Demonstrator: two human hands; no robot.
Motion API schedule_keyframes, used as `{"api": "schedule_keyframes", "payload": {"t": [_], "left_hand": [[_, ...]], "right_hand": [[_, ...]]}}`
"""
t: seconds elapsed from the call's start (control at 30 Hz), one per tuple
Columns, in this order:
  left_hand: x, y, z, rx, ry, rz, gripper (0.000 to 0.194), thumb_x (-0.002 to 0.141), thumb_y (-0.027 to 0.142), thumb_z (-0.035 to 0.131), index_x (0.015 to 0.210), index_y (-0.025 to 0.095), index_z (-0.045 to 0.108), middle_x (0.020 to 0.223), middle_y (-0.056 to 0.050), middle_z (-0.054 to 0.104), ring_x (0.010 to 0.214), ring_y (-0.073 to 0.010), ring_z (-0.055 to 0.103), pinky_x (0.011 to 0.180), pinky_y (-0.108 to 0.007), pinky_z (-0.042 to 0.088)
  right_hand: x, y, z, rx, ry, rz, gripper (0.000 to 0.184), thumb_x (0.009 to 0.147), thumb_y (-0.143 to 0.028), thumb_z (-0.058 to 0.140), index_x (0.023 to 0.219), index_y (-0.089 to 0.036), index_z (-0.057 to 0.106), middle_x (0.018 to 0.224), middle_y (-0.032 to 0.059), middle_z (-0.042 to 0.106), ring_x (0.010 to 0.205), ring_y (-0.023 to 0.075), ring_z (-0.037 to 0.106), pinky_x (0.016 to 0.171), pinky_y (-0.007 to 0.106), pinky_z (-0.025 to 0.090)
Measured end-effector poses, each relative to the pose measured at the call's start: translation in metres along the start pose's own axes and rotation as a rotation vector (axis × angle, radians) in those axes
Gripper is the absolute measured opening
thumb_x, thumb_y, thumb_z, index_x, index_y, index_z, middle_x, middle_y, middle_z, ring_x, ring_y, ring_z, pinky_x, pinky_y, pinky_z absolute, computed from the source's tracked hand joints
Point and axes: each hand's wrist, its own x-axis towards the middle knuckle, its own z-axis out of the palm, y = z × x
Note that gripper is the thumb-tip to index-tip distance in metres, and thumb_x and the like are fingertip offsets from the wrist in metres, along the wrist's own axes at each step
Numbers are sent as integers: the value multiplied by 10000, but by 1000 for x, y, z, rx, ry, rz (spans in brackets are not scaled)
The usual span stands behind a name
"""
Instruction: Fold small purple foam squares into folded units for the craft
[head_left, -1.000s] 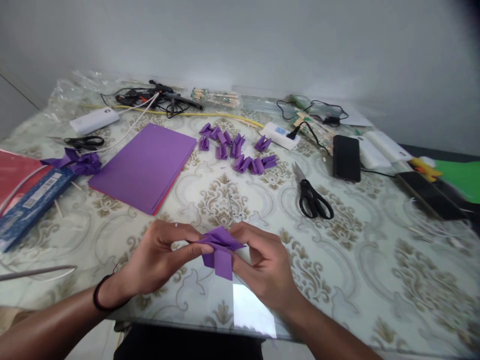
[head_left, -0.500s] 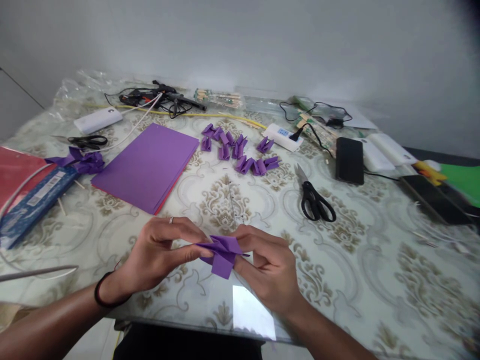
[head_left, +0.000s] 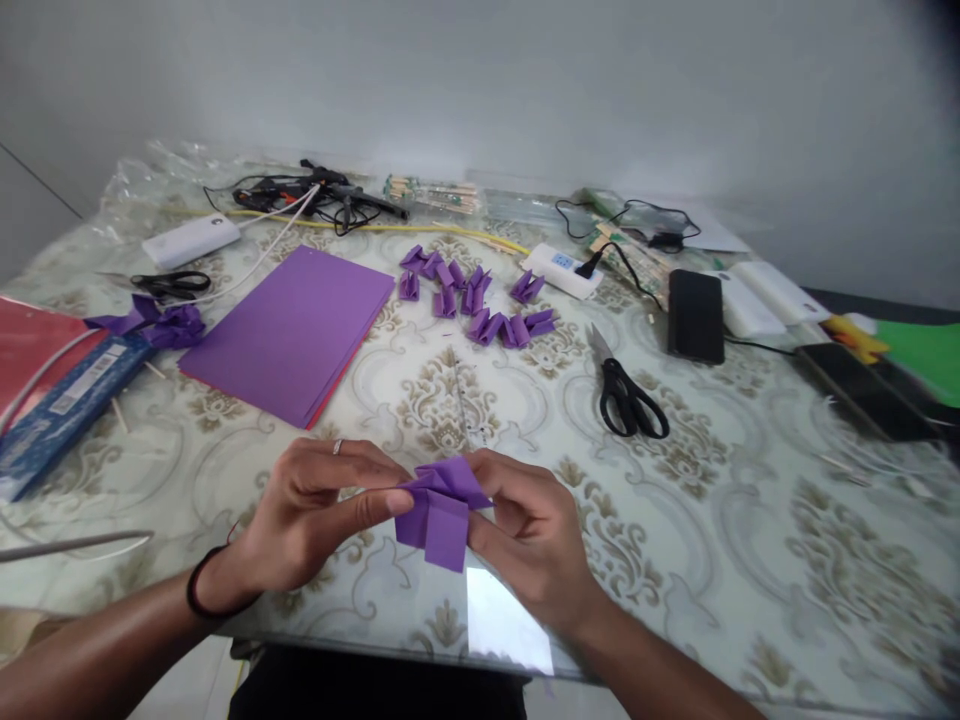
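Note:
Between my two hands, above the table's front edge, is a folded purple paper piece [head_left: 444, 515] with several flaps, one hanging down toward me. My left hand [head_left: 319, 515] pinches its left side between thumb and fingers. Thumb and fingers of my right hand [head_left: 529, 525] grip its right side. Several small folded purple paper pieces [head_left: 474, 292] lie in a loose group farther back. Left of them, a stack of purple paper sheets [head_left: 289, 330] rests flat, with red showing underneath.
Black-handled scissors [head_left: 630, 400] lie to the right of my hands, another pair [head_left: 172, 284] at the left. A white power strip [head_left: 562, 270], a black phone [head_left: 696, 315], a white power bank [head_left: 191, 241], a blue box [head_left: 75, 400] and tangled black cables [head_left: 330, 200] surround the work area.
The folded paper piece has tilted in my hands, so its front face and lower flap show more. Both hands keep their hold and have barely shifted.

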Motion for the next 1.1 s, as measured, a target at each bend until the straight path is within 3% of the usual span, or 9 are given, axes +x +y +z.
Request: {"api": "schedule_keyframes", "payload": {"t": [0.2, 0.37, 0.57, 0.7, 0.83, 1.0, 1.1], "left_hand": [[-3, -8, -5, -128, 3, -68, 291, 1112, 343, 600, 1097, 257, 877, 1073, -88, 843, 1013, -251, 773, 900, -358, 600], [-3, -5, -8, -78, -86, -194, 293, 1056, 395, 692, 963, 173, 859, 860, -79, 807, 754, -184, 703, 676, -262, 547], [-4, -11, -10, -150, -49, -289, 294, 1055, 436, 693, 1095, 202, 867, 915, -75, 825, 844, -193, 719, 772, -261, 569], [0, -13, -4, -180, -28, -225, 211, 1014, 387, 756, 1076, 229, 881, 911, -74, 847, 747, -184, 743, 654, -246, 589], [2, -13, 3, -276, -30, -146, 115, 954, 341, 836, 1019, 256, 879, 944, -71, 872, 733, -190, 792, 644, -244, 626], [1, -11, 3, -57, 30, 56, 134, 967, 371, 818, 957, 243, 857, 856, -78, 853, 708, -197, 785, 623, -255, 609], [2, -8, 2, 25, 48, 141, 144, 989, 385, 789, 940, 265, 851, 828, -60, 845, 687, -195, 774, 618, -268, 591]], "right_hand": [[1, 7, -6, -6, 75, -28, 175, 918, -110, 745, 880, -272, 800, 895, 7, 779, 810, 192, 713, 723, 321, 529], [4, 6, -5, -69, 94, -63, 198, 912, -91, 765, 907, -276, 833, 883, 11, 791, 806, 186, 738, 712, 305, 554], [5, 3, -3, -183, 139, -163, 221, 900, -41, 759, 902, -251, 827, 888, 14, 797, 775, 157, 744, 693, 269, 575], [3, 4, -3, -176, 126, -166, 211, 910, -44, 752, 924, -247, 810, 894, 23, 811, 779, 174, 761, 701, 291, 593], [3, 5, -2, -185, 96, -157, 189, 929, -61, 751, 910, -244, 791, 861, 24, 799, 748, 183, 743, 679, 312, 577], [1, 8, 1, -189, 60, -171, 193, 937, -50, 730, 904, -239, 751, 850, 11, 763, 749, 166, 686, 690, 305, 531], [-1, 8, 2, -116, 27, -83, 175, 940, -80, 729, 942, -254, 742, 872, 5, 732, 780, 167, 669, 717, 304, 523]]}}
